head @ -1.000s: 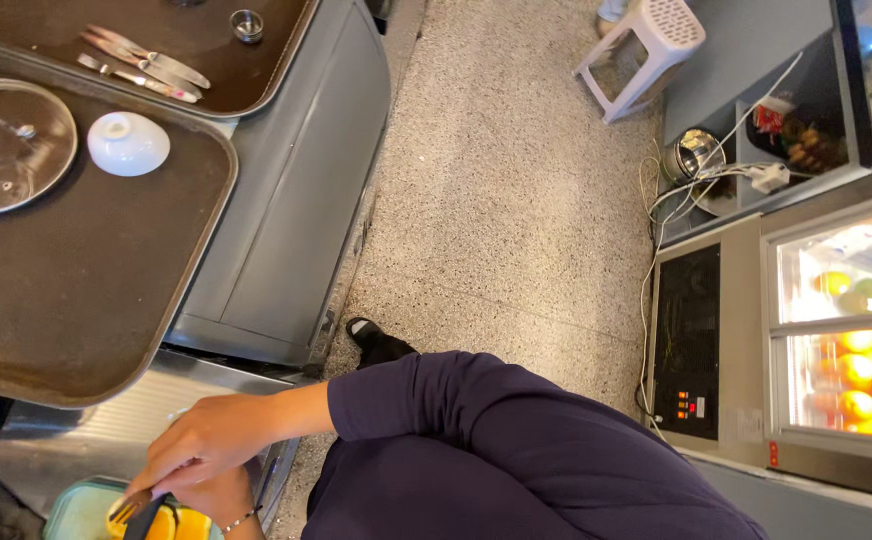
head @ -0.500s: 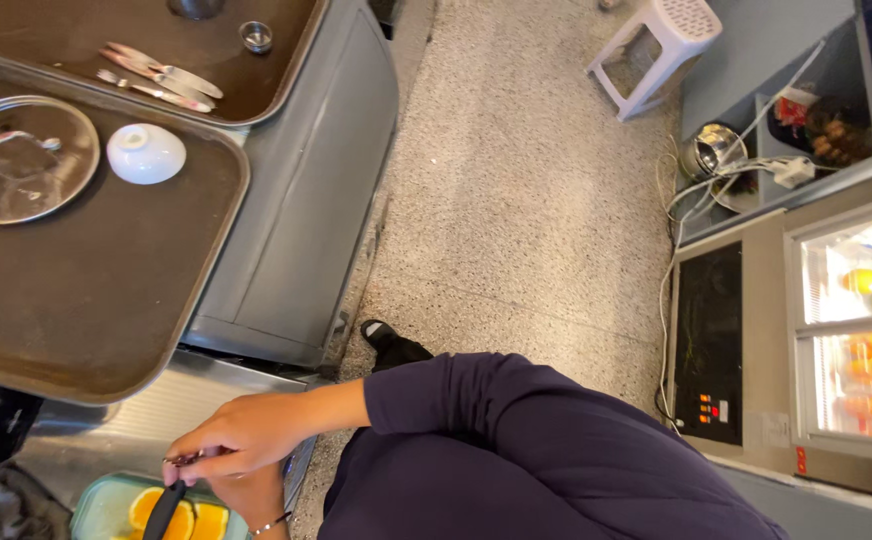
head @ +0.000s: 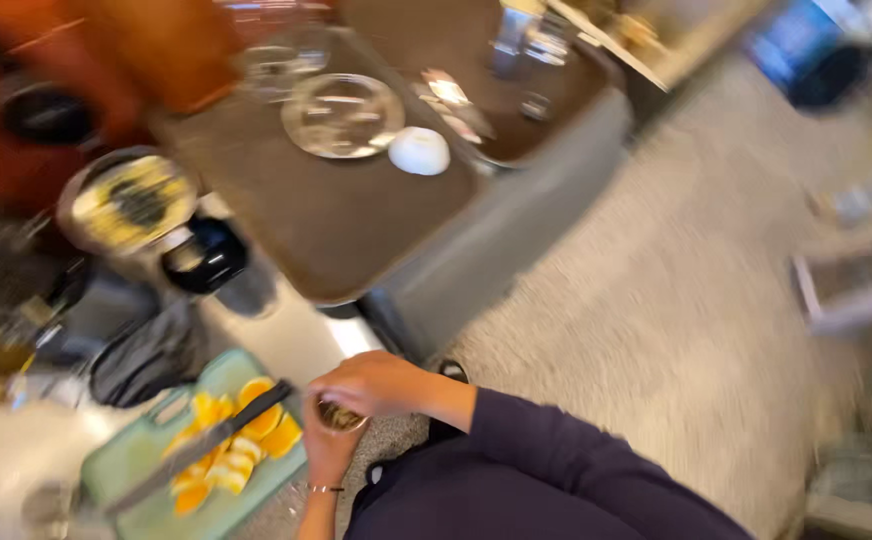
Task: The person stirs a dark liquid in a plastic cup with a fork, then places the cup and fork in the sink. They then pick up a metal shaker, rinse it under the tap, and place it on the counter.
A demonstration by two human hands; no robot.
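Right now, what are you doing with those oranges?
A person in a dark purple sleeve stands at a counter. Orange wedges lie on a pale green cutting board, with a long dark knife resting across them. The right hand and left hand are together at the board's edge, around something small that is too blurred to name. Beside them, a brown tray holds a glass lid and a white bowl.

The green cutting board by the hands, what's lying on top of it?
On the green cutting board lie orange slices and a dark long-bladed knife resting across them. Blur hides the slice count, and the board's far corner leaves the frame.
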